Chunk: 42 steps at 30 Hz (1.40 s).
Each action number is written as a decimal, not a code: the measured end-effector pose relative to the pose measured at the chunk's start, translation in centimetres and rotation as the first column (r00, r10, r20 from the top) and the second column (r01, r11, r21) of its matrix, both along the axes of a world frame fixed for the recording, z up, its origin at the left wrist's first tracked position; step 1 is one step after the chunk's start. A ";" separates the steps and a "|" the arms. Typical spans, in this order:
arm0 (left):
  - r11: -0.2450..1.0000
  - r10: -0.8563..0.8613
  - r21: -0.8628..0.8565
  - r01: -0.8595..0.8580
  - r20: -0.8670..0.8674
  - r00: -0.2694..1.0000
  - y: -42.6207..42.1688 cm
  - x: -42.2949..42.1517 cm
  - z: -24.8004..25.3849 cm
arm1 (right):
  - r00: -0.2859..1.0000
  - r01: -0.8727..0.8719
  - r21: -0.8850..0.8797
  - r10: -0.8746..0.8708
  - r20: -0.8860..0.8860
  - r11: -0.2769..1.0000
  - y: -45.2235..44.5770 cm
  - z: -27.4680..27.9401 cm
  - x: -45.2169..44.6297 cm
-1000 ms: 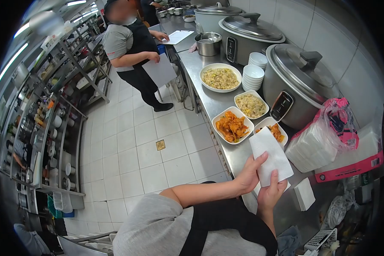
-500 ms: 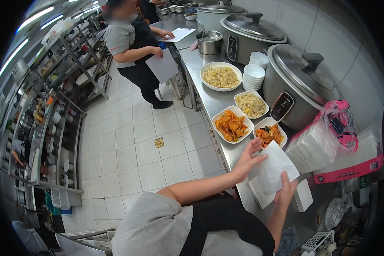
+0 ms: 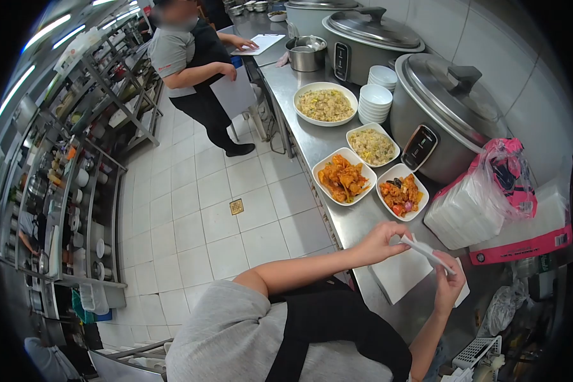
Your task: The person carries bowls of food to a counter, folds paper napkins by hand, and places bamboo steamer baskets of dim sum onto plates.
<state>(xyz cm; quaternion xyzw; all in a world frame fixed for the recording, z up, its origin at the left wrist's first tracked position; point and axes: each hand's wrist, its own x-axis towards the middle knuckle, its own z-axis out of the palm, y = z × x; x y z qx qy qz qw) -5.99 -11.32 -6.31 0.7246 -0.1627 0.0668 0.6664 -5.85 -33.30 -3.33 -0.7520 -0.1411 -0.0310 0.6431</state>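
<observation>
A white paper napkin (image 3: 428, 254) is stretched between my hands, seen nearly edge-on. My left hand (image 3: 387, 242) pinches its far end with thumb and fingers. The near end is held by my right hand (image 3: 449, 284). Below them lies a stack of white napkins (image 3: 398, 278) on the steel counter, with more white paper partly hidden behind my right hand. Just beyond my left hand stands a white bowl of saucy orange-red pieces (image 3: 402, 193). A second such bowl (image 3: 344, 178) is to its left.
Two fried rice dishes (image 3: 325, 106) (image 3: 372, 145), stacked white bowls (image 3: 375, 105) and large cookers (image 3: 449, 121) stand farther along the counter (image 3: 280, 89). Pink-and-clear packs of white paper (image 3: 471, 213) are at the right. A co-worker (image 3: 194, 70) stands in the aisle holding a sheet.
My left hand has gone from spread fingers beside the napkin to pinching its far end. The napkin has tilted from face-on to nearly edge-on, and my right hand has shifted right.
</observation>
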 end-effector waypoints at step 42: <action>0.942 -0.025 0.290 0.171 -0.446 0.894 -0.7 -0.9 -6.3 | 0.912 0.244 -0.404 -0.351 -0.214 0.881 -1.4 -9.7 -2.3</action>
